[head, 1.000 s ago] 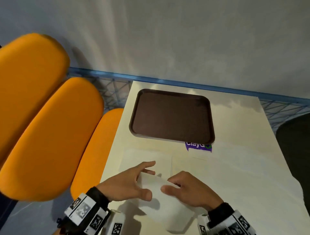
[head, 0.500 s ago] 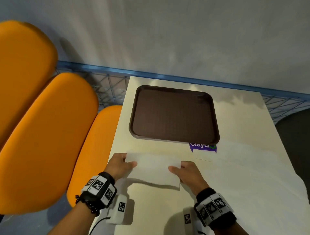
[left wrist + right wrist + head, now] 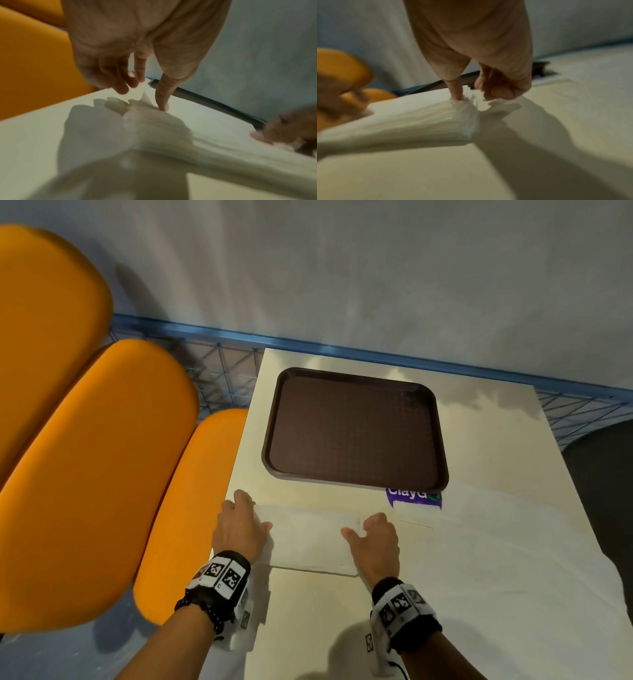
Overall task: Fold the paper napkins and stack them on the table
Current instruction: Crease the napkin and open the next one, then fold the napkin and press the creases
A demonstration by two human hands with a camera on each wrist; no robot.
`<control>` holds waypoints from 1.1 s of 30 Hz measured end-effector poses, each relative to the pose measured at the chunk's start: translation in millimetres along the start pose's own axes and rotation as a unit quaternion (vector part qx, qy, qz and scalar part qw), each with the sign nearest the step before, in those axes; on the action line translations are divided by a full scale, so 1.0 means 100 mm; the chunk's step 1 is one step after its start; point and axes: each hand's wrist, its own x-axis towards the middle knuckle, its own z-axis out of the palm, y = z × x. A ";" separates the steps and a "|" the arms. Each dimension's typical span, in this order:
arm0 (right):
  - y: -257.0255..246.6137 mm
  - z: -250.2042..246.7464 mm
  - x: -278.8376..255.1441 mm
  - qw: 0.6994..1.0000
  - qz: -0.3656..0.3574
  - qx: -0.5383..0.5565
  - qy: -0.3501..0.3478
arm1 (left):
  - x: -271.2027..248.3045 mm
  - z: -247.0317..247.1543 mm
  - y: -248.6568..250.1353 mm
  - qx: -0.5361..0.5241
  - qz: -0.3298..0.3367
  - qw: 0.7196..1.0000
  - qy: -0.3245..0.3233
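Observation:
A folded white napkin [image 3: 308, 539] lies flat near the left edge of the cream table [image 3: 318, 628], just in front of the tray. My left hand [image 3: 245, 501] holds its far left corner: in the left wrist view the thumb [image 3: 163, 105] presses on the paper and the fingers curl behind the raised corner [image 3: 145, 93]. My right hand [image 3: 363, 523] pinches the far right corner, which is crumpled [image 3: 469, 98] between thumb [image 3: 456, 93] and curled fingers. Layered paper edges show along the napkin's near side.
An empty brown tray [image 3: 356, 484] sits at the back of the table, with a purple sticker [image 3: 414, 498] at its near right corner. Unfolded white napkins [image 3: 507, 546] cover the table's right side. Orange seats [image 3: 85, 474] stand to the left. A blue wire rack [image 3: 222, 371] runs behind.
Both hands carried the folded napkin away from my body towards the tray and lowered it flat onto the table. They moved apart to its far corners.

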 end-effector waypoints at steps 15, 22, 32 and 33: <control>0.03 -0.09 -0.28 0.931 -0.256 -0.206 -0.160 | -0.33 0.36 0.24 0.334 0.211 0.908 -0.140; 1.24 -1.24 -0.16 0.998 -0.054 -0.018 0.002 | -1.13 0.88 1.26 0.203 0.421 0.850 -0.243; 2.30 -2.02 0.27 0.994 0.108 -0.005 -0.036 | -1.71 1.70 1.73 0.319 0.382 0.805 -0.323; 2.31 -2.03 0.30 0.993 0.106 0.016 -0.044 | -1.72 1.71 1.72 0.322 0.379 0.806 -0.322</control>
